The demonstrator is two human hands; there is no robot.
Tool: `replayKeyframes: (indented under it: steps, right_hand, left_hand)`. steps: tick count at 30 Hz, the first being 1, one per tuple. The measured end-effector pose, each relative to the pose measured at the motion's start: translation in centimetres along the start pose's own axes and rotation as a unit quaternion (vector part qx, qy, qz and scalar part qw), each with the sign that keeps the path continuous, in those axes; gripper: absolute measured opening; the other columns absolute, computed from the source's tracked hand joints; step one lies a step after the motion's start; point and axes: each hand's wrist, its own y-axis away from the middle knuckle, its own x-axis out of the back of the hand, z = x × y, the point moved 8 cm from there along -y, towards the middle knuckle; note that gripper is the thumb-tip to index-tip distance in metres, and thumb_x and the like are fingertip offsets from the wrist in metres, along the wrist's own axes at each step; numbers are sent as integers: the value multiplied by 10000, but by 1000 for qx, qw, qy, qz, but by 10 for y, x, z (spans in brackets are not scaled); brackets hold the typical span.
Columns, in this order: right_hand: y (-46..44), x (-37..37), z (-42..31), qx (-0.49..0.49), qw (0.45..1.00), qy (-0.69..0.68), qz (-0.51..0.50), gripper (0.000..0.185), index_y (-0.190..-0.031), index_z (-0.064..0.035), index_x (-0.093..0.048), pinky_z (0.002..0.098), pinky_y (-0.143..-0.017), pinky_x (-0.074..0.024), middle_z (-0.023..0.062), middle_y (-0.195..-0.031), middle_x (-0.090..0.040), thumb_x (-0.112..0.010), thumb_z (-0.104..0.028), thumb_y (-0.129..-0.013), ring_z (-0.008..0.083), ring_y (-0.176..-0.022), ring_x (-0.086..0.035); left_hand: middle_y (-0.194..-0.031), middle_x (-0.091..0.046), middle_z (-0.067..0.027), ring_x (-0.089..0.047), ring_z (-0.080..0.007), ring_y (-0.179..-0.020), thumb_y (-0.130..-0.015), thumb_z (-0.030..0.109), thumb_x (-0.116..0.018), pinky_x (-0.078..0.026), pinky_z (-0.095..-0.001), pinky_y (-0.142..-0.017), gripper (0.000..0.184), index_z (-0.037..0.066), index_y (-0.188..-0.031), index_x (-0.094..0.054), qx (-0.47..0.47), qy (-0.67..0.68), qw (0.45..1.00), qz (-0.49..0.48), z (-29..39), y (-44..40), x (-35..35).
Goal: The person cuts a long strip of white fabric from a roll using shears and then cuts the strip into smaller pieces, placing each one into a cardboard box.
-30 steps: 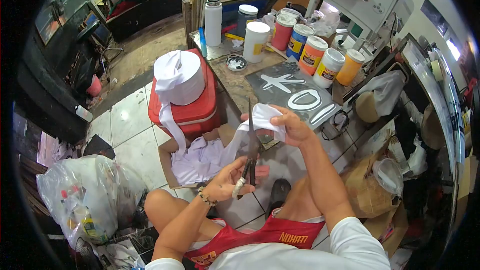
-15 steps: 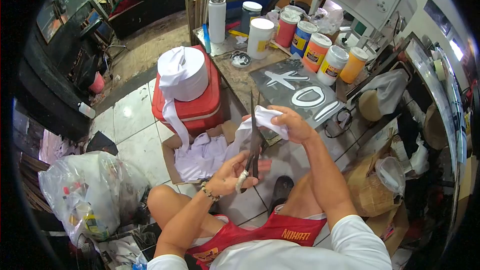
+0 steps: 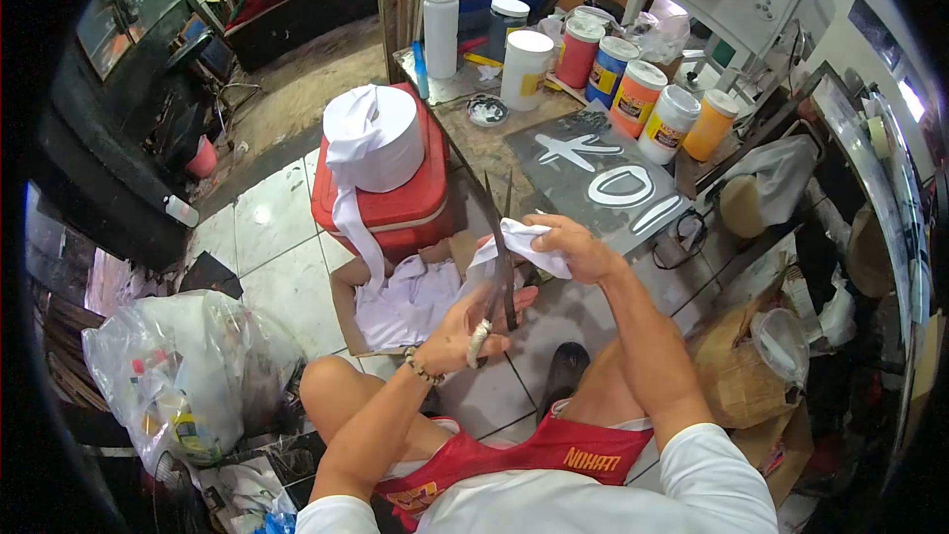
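Observation:
My left hand (image 3: 469, 328) is closed around a large pair of dark scissors (image 3: 504, 282), one handle wrapped in a pale cord. The blades point up and away from me, parted. My right hand (image 3: 577, 249) pinches a white fabric strip (image 3: 534, 239) beside the blades; the strip passes by the scissors toward a cardboard box (image 3: 346, 309). White fabric (image 3: 407, 305) lies heaped in that box. Behind it, a large fabric roll (image 3: 393, 148) sits on a red cooler (image 3: 381, 222), and its loose end trails down into the box.
Paint tubs, such as an orange one (image 3: 635, 99), line the low table (image 3: 460, 124) at front right, by a dark board (image 3: 593, 173) with white lettering. A filled plastic bag (image 3: 188, 366) stands on the left. Cardboard (image 3: 736, 366) is at my right.
The scissor blades stand wider apart than before. My right hand still holds the fabric in nearly the same place. The whole view has shifted slightly.

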Motion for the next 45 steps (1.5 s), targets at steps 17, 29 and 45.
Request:
replayKeyframes:
  steps: [17,29,45]
  right_hand:
    - [-3,-7,-10,4,999,37,6,253,-974,-12,-585,244,-700,-414,37,-898,-589,-557,-201,-808,101,-795,-530]
    - [-7,-3,11,8,999,21,-31,431,-1242,-1,-620,251,-807,-468,67,-1067,-664,-591,-203,-862,130,-920,-606]
    - [-31,-79,37,27,998,26,-41,247,-1051,13,-734,300,-883,-461,57,-1183,-644,-686,-176,-901,134,-1000,-599]
  left_hand:
    - [-1409,-487,-234,-504,-294,-1302,-839,134,-757,-507,-379,-974,770,54,-1463,-312,25,13,1000,-2,-15,-1,10]
    - [-1274,-584,-225,-641,-274,-1093,-773,26,-798,-540,-377,-922,713,32,-1363,-398,10,43,992,120,27,-2,25]
    - [-1101,-649,-102,-653,-146,-960,-759,-83,-762,-575,-282,-805,687,-16,-1360,-436,-77,-97,954,274,64,27,75]
